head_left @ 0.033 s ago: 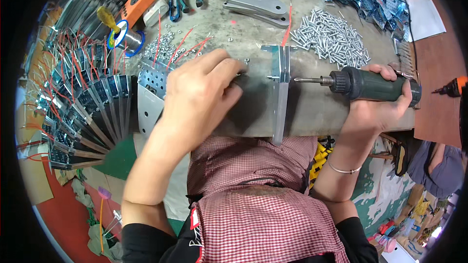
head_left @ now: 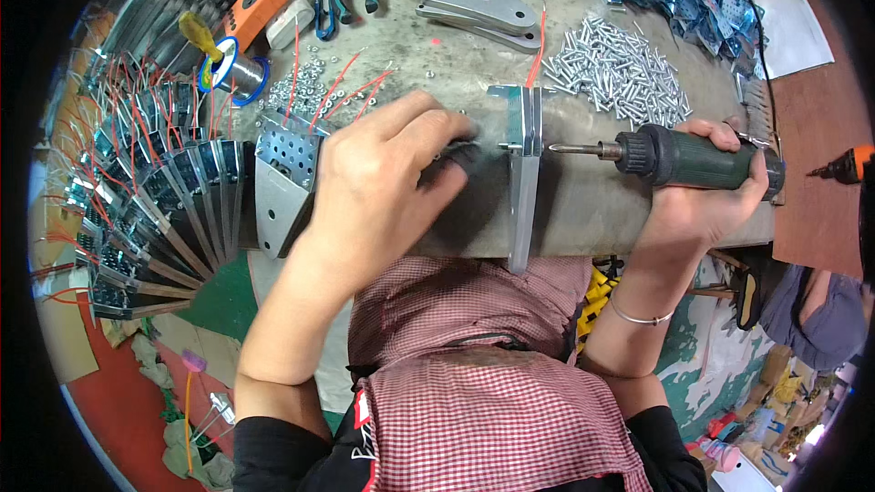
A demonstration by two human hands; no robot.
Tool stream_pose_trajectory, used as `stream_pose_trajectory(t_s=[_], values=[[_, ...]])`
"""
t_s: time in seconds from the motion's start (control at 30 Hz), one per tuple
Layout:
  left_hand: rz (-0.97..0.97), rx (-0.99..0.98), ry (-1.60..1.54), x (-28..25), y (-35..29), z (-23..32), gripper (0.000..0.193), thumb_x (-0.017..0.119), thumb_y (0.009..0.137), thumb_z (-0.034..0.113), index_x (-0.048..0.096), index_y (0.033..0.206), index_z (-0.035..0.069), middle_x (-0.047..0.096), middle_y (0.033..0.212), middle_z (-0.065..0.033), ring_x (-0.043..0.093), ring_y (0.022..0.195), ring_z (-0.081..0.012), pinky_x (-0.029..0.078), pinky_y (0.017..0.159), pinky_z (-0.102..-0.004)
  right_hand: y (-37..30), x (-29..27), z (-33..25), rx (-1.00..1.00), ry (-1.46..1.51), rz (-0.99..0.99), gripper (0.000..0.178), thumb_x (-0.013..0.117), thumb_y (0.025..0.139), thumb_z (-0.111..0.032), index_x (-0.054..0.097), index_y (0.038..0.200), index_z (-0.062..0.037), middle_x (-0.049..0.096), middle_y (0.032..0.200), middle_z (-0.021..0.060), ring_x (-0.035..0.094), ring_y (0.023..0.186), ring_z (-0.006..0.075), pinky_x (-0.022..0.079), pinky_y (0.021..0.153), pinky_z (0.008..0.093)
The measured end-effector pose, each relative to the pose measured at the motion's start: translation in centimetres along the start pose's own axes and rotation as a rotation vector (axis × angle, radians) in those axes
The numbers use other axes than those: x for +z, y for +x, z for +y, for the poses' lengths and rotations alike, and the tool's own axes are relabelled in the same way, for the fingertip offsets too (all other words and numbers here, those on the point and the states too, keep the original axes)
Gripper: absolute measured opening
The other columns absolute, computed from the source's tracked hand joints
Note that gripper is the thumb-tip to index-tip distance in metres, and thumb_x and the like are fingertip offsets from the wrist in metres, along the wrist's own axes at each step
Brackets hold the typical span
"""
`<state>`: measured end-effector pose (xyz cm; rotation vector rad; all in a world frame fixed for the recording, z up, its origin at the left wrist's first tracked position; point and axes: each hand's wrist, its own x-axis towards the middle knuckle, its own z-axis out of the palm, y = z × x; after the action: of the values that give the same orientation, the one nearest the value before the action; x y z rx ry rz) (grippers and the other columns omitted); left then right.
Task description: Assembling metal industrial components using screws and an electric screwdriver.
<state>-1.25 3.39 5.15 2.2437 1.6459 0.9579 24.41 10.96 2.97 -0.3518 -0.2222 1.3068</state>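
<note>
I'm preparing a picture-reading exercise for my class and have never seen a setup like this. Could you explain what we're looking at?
There is no robot here: a person works with bare hands. The view comes from the left one of two fisheye cameras worn on the head, looking down, so edges bend near the rim.

The right hand grips a dark green power screwdriver, its bit pointing toward a narrow metal piece. The left hand hovers with curled fingers; whether they hold anything is hard to tell.

On the workbench lie a pile of screws, scattered nuts, pliers and a spool of wire. Metal parts with red wires fan out at the left.
</note>
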Motion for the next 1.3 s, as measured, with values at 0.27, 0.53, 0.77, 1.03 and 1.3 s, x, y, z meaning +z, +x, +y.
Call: stream_pose_trajectory(t_s=[0.27,0.53,0.77,1.03,1.3], values=[[0.201,-0.174,-0.528,3.8,-0.7,-0.1,0.019,0.07,0.077,0.006,0.063,0.091,-0.006,0.062,0.084,-0.0073,0.057,0.078,-0.0146,0.045,0.072,-0.0257,0.5,-0.6,0.8,0.046,0.061,0.004,0.025,0.057,0.084,-0.024,0.047,0.095,-0.0037,0.05,0.074,0.0012,0.052,0.069,0.0136,0.047,0.077,0.0323],[0.276,-0.446,-0.907,4.5,-0.8,1.4,0.016,0.065,0.078,0.001,0.064,0.094,-0.003,0.064,0.085,-0.0081,0.061,0.081,-0.0149,0.048,0.074,-0.0276,0.5,-1.0,1.0,0.076,0.081,0.024,0.028,0.058,0.083,-0.024,0.045,0.097,-0.0041,0.05,0.074,0.0009,0.054,0.068,0.0134,0.048,0.076,0.032],[0.274,-0.364,-0.767,5.2,-1.7,0.6,0.015,0.068,0.081,0.004,0.065,0.095,-0.002,0.062,0.084,-0.0048,0.058,0.076,-0.0109,0.046,0.068,-0.0244,0.2,-0.7,1.2,0.085,0.095,0.028,0.028,0.058,0.082,-0.024,0.045,0.097,-0.004,0.051,0.074,0.0009,0.054,0.067,0.0128,0.048,0.075,0.032],[0.288,-0.277,-0.675,5.2,-1.4,0.7,0.017,0.067,0.079,0.001,0.064,0.095,-0.002,0.063,0.083,-0.0094,0.061,0.074,-0.0167,0.047,0.068,-0.0266,0.2,-0.8,1.2,0.09,0.13,0.041,0.029,0.059,0.083,-0.024,0.045,0.097,-0.0038,0.051,0.073,0.001,0.054,0.067,0.0135,0.048,0.075,0.0327],[0.293,-0.236,-0.509,5.0,-1.3,1.3,0.019,0.06,0.074,-0.006,0.061,0.093,-0.001,0.061,0.079,-0.0113,0.06,0.069,-0.0219,0.047,0.064,-0.0282,0.3,-1.2,1.1,0.149,0.178,-0.003,0.028,0.058,0.084,-0.026,0.046,0.096,-0.0033,0.05,0.072,0.0005,0.053,0.066,0.014,0.048,0.073,0.0333]])
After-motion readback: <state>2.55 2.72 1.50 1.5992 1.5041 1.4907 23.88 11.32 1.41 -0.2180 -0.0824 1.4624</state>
